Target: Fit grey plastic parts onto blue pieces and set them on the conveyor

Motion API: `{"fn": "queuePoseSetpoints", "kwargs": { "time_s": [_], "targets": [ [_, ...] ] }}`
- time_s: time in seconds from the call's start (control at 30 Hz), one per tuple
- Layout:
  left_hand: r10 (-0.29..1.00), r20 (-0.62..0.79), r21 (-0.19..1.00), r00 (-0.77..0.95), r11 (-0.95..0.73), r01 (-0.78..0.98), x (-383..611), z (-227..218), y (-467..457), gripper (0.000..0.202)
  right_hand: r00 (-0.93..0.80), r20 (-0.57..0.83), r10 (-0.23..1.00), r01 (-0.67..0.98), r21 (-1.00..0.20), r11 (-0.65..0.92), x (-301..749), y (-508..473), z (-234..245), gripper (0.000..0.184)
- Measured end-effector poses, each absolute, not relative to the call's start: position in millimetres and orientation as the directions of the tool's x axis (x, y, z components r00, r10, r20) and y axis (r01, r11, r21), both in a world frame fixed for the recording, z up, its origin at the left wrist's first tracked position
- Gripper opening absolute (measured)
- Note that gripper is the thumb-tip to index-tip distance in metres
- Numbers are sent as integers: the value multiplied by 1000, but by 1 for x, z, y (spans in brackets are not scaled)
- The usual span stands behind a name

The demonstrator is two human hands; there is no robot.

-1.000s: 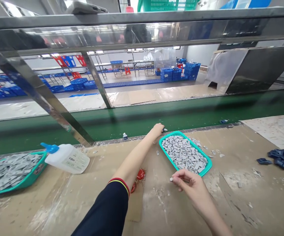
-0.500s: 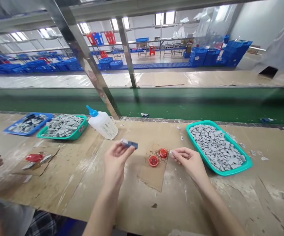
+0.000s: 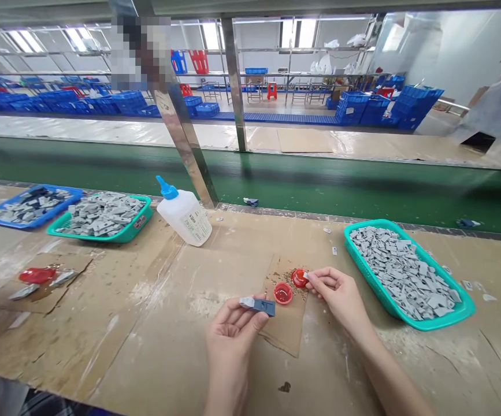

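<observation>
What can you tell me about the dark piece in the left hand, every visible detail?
The dark piece is a small, narrow block, apparently plastic: a blue-grey body with small markings or recesses too fine to make out, and a pale grey part at its left end. The left hand pinches it between thumb and fingers, roughly crosswise in view, just left of the nearer red cup. Nothing else visibly touches it.

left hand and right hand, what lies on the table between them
In the head view, two red cups stand there on a cardboard piece, with brown specks around.
</observation>
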State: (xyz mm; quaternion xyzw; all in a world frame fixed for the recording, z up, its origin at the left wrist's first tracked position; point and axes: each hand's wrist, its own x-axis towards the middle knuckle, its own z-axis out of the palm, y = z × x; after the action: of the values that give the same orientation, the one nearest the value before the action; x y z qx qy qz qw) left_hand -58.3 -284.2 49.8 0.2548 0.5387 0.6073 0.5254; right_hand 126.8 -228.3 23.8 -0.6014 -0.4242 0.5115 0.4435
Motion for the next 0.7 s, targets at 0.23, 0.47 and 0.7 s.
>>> {"fn": "queuePoseSetpoints", "kwargs": {
  "time_s": [0.23, 0.47, 0.7],
  "targets": [
    [922, -243, 928, -302, 130, -349, -51, 50, -284, 25, 103, -266, 958, 36, -962, -271, 130, -231, 27, 37],
    [926, -237, 925, -293, 123, -358, -31, 50, -284, 26, 11, -307, 952, -105, -947, -305, 132, -247, 49, 29],
    [940, -211, 929, -267, 108, -353, -17, 45, -284, 26, -157, -329, 931, -149, -924, -352, 131, -263, 62, 26]
  ]
}}
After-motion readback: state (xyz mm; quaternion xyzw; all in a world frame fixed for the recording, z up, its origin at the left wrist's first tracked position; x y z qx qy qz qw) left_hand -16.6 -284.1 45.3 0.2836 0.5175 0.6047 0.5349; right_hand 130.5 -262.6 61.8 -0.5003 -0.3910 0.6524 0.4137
